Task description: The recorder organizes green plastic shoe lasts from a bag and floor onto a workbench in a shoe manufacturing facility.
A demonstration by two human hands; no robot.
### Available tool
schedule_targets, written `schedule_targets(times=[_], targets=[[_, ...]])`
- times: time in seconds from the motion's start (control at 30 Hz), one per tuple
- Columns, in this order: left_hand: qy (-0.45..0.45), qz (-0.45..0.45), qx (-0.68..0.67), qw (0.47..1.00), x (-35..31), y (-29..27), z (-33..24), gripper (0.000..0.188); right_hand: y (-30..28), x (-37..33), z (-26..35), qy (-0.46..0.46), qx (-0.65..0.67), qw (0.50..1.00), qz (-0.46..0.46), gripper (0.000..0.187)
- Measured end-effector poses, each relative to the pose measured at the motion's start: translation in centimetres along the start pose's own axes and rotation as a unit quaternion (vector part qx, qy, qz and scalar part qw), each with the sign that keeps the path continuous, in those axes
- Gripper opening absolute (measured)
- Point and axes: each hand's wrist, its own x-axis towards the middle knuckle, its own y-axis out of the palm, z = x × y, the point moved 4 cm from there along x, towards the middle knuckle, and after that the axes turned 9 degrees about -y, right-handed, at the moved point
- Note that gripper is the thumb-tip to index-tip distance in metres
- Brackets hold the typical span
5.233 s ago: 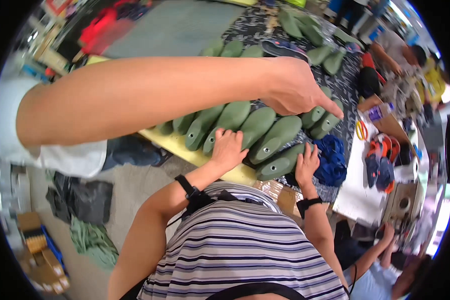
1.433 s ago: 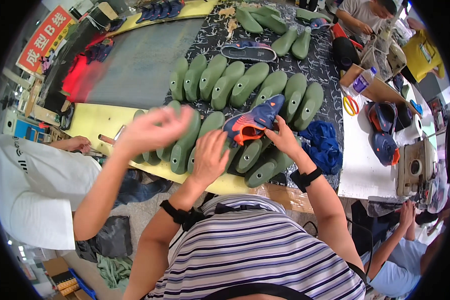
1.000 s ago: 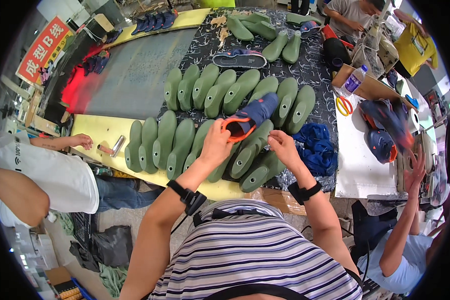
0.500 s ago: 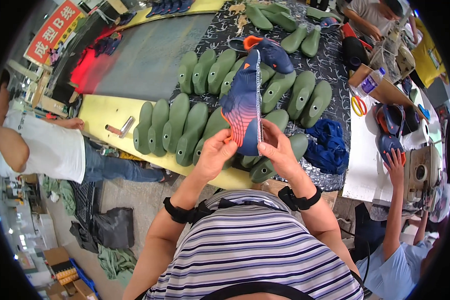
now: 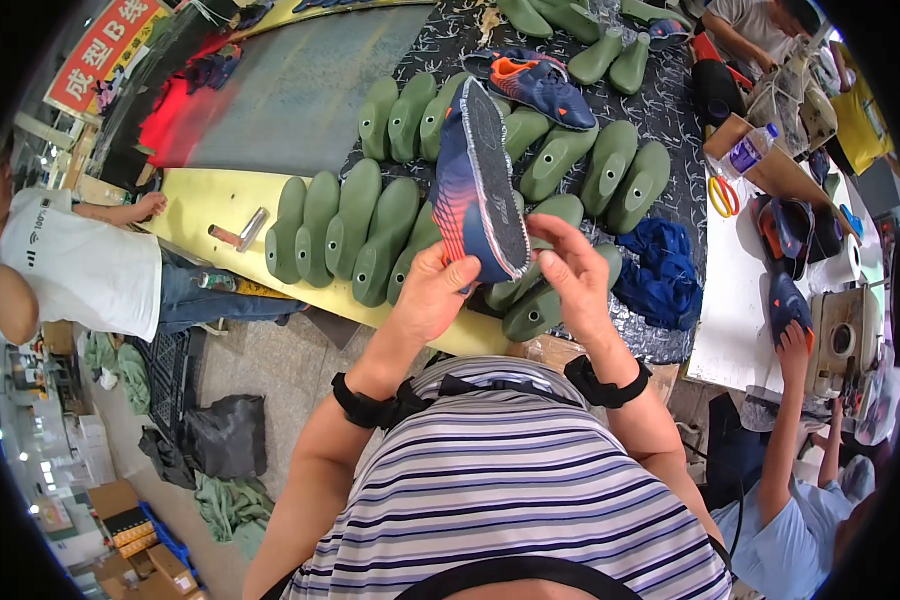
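A dark blue shoe upper [image 5: 458, 190] with coral stripes is tilted so its grey stitched underside [image 5: 493, 180] shows, toe end away from me. My left hand [image 5: 435, 290] grips its heel end from the left, thumb on the near side. Just right of the heel is my right hand [image 5: 575, 275], fingers apart and curved toward the edge; whether a fingertip touches it I cannot tell. Beyond the held upper, more navy and orange uppers [image 5: 545, 90] lie over green shoe lasts. Rows of these green lasts [image 5: 345, 235] stand on the table around my hands.
A metal-headed hammer [image 5: 240, 232] lies on the yellow board [image 5: 205, 200] at left. Dark blue cloth [image 5: 660, 275] sits right of the lasts. On the white table are scissors with coloured handles [image 5: 723, 197] and a bottle [image 5: 750, 150]. Co-workers are at both sides.
The shoe upper has turned from showing its side to showing its grey underside. My right hand's fingers have opened from their hold at the heel. At right, a co-worker's hand and shoe have shifted nearer.
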Motion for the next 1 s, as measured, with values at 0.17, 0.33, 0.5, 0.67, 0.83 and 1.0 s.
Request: schedule_targets(times=[0.17, 0.33, 0.5, 0.67, 0.83, 1.0], targets=[[-0.039, -0.04, -0.069, 0.996, 0.0, -0.3, 0.2, 0.052, -0.6, -0.4, 0.9, -0.065, -0.039, 0.996, -0.048, 0.029], [-0.071, -0.024, -0.137, 0.988, 0.6, 0.9, 0.3, 0.041, 0.4, -0.7, 3.2, -0.215, -0.288, 0.933, -0.027, 0.036], [-0.079, 0.016, -0.141, 0.987, 1.0, 2.5, 0.9, 0.041, 1.8, -0.4, 4.6, -0.307, -0.348, 0.885, -0.039, 0.042], [-0.064, -0.003, -0.165, 0.984, 1.1, 4.1, 0.8, 0.039, 1.9, 0.0, 4.7, -0.363, -0.386, 0.844, -0.081, 0.037], [-0.033, -0.018, -0.092, 0.995, 1.1, 3.9, 0.7, 0.031, 1.8, 0.4, 4.8, -0.394, -0.395, 0.824, -0.103, 0.026], [-0.026, -0.051, -0.057, 0.997, 0.9, 3.4, 0.5, 0.03, 1.7, 0.8, 5.0, -0.4, -0.476, 0.781, -0.065, 0.018]])
